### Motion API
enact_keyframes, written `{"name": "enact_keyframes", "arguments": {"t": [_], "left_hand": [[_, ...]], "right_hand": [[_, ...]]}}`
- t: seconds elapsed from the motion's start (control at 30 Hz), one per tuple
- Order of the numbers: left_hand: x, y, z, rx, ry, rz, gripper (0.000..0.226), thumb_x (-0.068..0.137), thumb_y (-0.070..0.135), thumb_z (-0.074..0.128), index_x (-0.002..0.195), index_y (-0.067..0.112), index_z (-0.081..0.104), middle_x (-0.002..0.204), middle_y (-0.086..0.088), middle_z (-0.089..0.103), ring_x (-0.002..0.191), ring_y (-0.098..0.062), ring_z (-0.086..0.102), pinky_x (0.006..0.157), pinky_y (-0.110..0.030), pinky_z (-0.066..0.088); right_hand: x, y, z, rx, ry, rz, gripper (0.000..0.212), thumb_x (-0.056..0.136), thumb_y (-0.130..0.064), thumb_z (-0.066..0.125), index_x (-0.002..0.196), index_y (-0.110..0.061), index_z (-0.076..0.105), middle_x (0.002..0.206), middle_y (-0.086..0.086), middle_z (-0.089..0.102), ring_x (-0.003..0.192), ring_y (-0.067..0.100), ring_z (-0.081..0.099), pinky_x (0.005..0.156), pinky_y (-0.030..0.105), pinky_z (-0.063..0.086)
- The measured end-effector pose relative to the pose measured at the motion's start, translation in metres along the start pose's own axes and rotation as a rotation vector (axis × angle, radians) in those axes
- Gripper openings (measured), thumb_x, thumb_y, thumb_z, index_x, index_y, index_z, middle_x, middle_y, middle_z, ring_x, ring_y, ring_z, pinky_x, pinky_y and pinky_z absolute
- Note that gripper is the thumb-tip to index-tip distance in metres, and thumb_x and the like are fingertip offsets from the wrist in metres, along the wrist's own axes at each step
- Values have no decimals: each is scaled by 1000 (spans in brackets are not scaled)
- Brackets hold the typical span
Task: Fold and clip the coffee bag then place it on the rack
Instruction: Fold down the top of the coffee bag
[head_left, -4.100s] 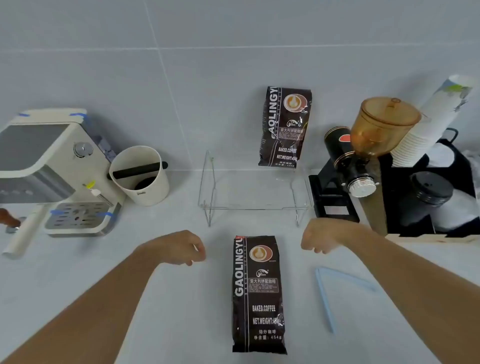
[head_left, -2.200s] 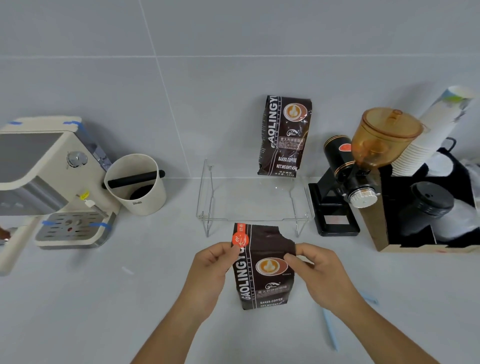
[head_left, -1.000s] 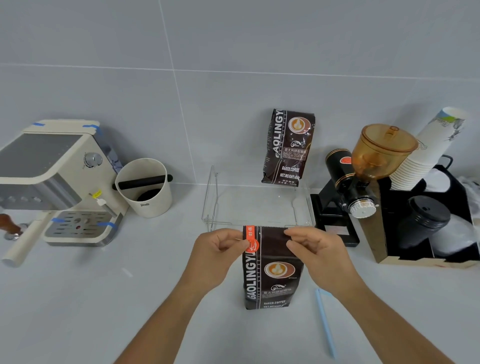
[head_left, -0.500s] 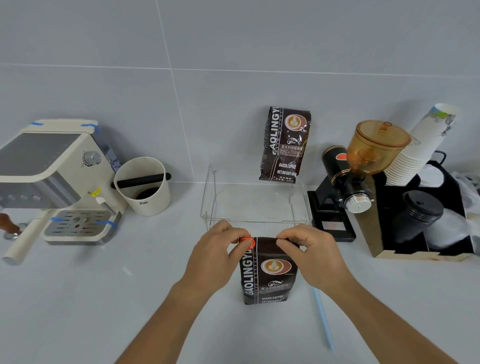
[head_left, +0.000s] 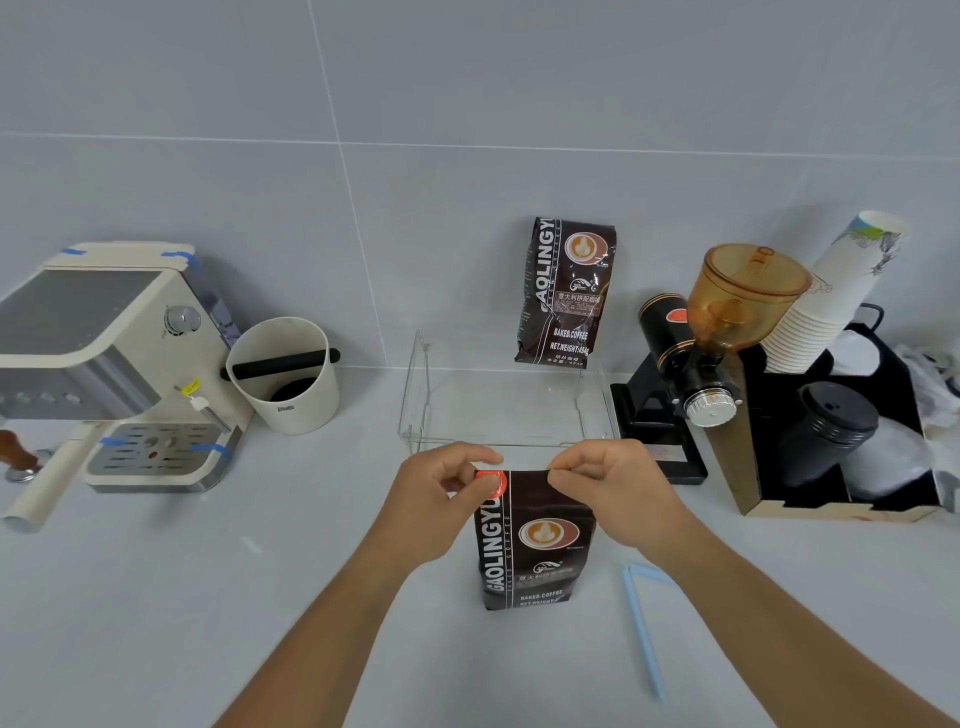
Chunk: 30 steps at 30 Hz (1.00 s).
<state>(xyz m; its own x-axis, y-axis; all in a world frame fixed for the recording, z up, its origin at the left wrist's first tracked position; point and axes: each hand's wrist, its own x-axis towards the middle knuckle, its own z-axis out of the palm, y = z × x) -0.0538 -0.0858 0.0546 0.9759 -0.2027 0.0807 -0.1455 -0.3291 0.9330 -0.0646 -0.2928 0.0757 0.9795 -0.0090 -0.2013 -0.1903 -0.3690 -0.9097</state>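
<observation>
Upright on the desk (head_left: 208, 597), the coffee bag (head_left: 535, 545) stands just near of the clear rack (head_left: 511, 410). Both hands pinch its folded top edge: the left hand (head_left: 441, 493) at the left corner, the right hand (head_left: 613, 488) at the right. A blue clip (head_left: 641, 623) lies right of the bag, apart from it.

You are at a coffee-making corner, like in a small café or a kitchen. On the pale surface (head_left: 156, 597) by the grey tiled wall (head_left: 467, 104) you can see an espresso machine (head_left: 104, 358), a white knock box (head_left: 285, 379), a coffee grinder (head_left: 711, 332), a stack of paper cups (head_left: 831, 296), black cup lids (head_left: 836, 410) and two bags of coffee (head_left: 569, 296).
</observation>
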Motion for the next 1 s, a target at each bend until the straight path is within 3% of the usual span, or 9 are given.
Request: {"name": "enact_keyframes", "arguments": {"t": [0.1, 0.2, 0.33, 0.43, 0.5, 0.6, 0.77, 0.93, 1.0], "left_hand": [[1, -3, 2, -86, -6, -51, 27, 85, 7, 68, 85, 33, 75, 64, -3, 69, 68, -11, 65, 71, -22, 55], [-1, -6, 2, -108, -58, -101, 22, 79, 9, 75, 88, 29, 76, 70, 4, 71, 72, -12, 66, 74, -22, 56], [-4, -11, 0, 36, -146, -40, 38, 69, 10, 84, 93, 36, 69, 88, 5, 71, 82, -6, 67, 79, -19, 55], [-4, -13, 0, 143, -149, 14, 31, 73, 18, 81, 95, 36, 69, 94, 5, 71, 87, -7, 64, 81, -20, 54], [-4, -15, 0, 204, -156, 34, 25, 77, 22, 78, 99, 32, 71, 93, 5, 70, 88, -8, 62, 80, -20, 51], [-6, -20, -1, 287, -163, 82, 19, 82, 26, 72, 101, 29, 73, 91, 8, 70, 86, -5, 60, 76, -21, 49], [-9, -21, 0, 378, -195, 157, 12, 88, 28, 64, 97, 25, 73, 89, 7, 71, 82, -6, 63, 74, -29, 53], [-5, -13, 5, 418, -288, 210, 19, 89, 34, 55, 100, 28, 70, 86, 3, 71, 79, -14, 63, 72, -38, 53], [-4, -11, 9, 455, -310, 231, 19, 92, 31, 54, 95, 23, 72, 82, 0, 70, 75, -17, 61, 70, -41, 51]], "right_hand": [[2, -2, 3, 113, 22, 81, 10, 82, -5, 71, 79, -13, 75, 80, 9, 78, 79, 22, 73, 68, 31, 59], [5, -4, 4, 167, 7, 166, 8, 82, -2, 68, 82, -7, 74, 81, 11, 76, 75, 22, 71, 64, 29, 57], [11, -3, 0, 91, -101, 241, 9, 83, -3, 66, 85, -6, 74, 83, 11, 75, 76, 22, 70, 74, 36, 56], [12, -3, -2, 8, -170, 241, 9, 84, -9, 67, 86, -11, 76, 87, 9, 77, 80, 22, 72, 71, 31, 57], [11, -5, -5, -35, -266, 200, 9, 80, -14, 72, 89, -14, 75, 90, 9, 77, 83, 23, 73, 71, 31, 57], [6, -6, -9, -210, -403, 92, 25, 72, -20, 81, 95, -21, 71, 94, 4, 76, 88, 20, 72, 81, 34, 56], [-2, 0, -3, -562, -325, -226, 14, 84, -24, 66, 96, -25, 72, 92, -2, 71, 85, 12, 65, 79, 33, 54], [-3, 9, -2, -618, -334, -359, 19, 91, -23, 57, 92, -19, 75, 79, -3, 67, 71, 9, 59, 65, 26, 49], [-6, 12, -3, -604, -300, -361, 18, 90, -23, 57, 90, -19, 75, 77, -1, 73, 69, 13, 63, 64, 32, 53]]}}
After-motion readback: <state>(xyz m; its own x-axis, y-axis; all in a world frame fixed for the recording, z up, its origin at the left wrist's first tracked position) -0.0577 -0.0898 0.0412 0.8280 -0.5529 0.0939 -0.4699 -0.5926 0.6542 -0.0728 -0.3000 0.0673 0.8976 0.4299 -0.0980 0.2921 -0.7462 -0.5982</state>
